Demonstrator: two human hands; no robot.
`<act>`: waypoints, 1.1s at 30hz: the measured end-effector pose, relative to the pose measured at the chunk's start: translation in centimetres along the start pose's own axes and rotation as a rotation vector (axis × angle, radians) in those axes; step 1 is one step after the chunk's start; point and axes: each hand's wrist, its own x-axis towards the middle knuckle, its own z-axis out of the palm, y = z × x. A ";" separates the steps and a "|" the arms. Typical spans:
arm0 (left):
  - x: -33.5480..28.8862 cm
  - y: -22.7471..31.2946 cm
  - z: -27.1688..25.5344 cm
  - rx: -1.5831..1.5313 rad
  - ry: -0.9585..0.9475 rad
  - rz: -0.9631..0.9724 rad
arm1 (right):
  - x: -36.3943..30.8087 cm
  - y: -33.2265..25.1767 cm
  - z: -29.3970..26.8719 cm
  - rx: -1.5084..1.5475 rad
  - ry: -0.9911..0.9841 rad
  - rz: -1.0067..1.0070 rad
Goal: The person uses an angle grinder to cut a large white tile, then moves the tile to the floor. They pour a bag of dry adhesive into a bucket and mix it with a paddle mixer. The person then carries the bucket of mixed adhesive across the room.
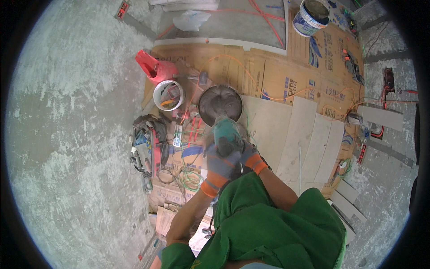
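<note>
A teal power mixer stands over a round bucket of dark grey mortar, its front end over the mix. My left hand, in a grey glove with orange bands, is closed around the mixer's rear body and somewhat blurred. On its right side my right hand, gloved the same way, is closed on the tool as well; the grip itself is partly hidden. The mixer's shaft and paddle cannot be made out clearly. The mortar's surface is swirled.
Left of the mortar stand a white bucket with tools and a red container. An open tool bag lies by the wall, near green cable. Pale tile strips lie on cardboard. Another bucket stands far right.
</note>
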 end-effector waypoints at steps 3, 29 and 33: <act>-0.1 0.5 0.1 0.032 -0.049 0.051 | -0.2 0.3 0.3 0.073 0.136 -0.124; -2.2 3.2 1.3 0.087 -0.068 0.095 | -2.4 0.1 -0.7 0.153 0.127 -0.108; -2.1 2.9 1.6 0.038 -0.098 0.042 | -2.4 0.3 -0.9 0.211 0.125 -0.123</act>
